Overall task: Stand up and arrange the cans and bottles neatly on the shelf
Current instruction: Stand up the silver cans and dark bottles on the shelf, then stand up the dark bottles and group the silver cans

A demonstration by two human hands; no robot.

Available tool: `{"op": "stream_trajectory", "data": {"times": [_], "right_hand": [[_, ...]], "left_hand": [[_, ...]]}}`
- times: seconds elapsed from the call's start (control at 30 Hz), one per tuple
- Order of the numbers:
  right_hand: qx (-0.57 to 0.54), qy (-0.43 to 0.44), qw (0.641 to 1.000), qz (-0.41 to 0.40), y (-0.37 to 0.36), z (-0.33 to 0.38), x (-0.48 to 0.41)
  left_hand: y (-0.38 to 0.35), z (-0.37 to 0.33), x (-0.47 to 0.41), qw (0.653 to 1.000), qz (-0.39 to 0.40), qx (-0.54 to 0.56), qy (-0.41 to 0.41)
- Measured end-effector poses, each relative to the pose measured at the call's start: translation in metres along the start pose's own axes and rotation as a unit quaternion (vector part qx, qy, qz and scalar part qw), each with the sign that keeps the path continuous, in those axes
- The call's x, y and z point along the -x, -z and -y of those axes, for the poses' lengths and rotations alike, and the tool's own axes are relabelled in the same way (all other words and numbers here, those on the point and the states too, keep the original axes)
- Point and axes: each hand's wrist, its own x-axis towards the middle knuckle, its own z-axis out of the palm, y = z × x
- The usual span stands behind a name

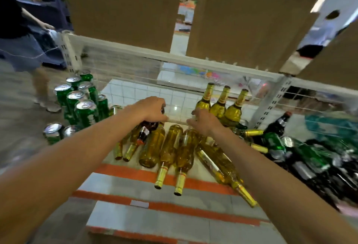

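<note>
Three yellow bottles [219, 106] upright, rear right of shelf [133, 96]; green cans [83, 104] upright at left; lying yellow bottles [170, 147] mid-shelf; left hand [153, 109] curled round dark bottle [144, 132]; right hand [205, 121] apparently gripping one lying bottle's base, blurred.

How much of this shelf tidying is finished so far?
Partly: green cans and three yellow bottles already stand. The left hand grips a dark bottle; the right hand is over a lying yellow bottle. Others and the right-side pile lie flat.
</note>
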Motion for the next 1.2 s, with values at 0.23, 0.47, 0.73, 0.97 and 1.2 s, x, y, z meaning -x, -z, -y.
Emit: {"op": "stream_trajectory", "data": {"times": [0.23, 0.47, 0.73, 0.97, 1.2], "right_hand": [[-0.001, -0.094, 0.994, -0.046, 0.063, -0.133, 0.084], [0.005, -0.177, 0.98, -0.089, 0.121, -0.283, 0.205], [-0.007, -0.285, 0.947, -0.145, 0.181, -0.433, 0.356], [-0.049, -0.37, 0.907, -0.194, 0.208, -0.521, 0.447], [-0.055, -0.415, 0.886, -0.201, 0.218, -0.606, 0.461]], "left_hand": [[-0.008, -0.167, -0.022, 0.995, 0.009, -0.025, -0.099], [-0.044, -0.369, -0.021, 0.977, 0.03, -0.052, -0.203], [-0.086, -0.584, 0.001, 0.946, 0.032, -0.055, -0.318], [-0.119, -0.726, 0.013, 0.908, 0.05, -0.07, -0.409], [-0.142, -0.819, -0.035, 0.885, 0.077, -0.064, -0.454]]}}
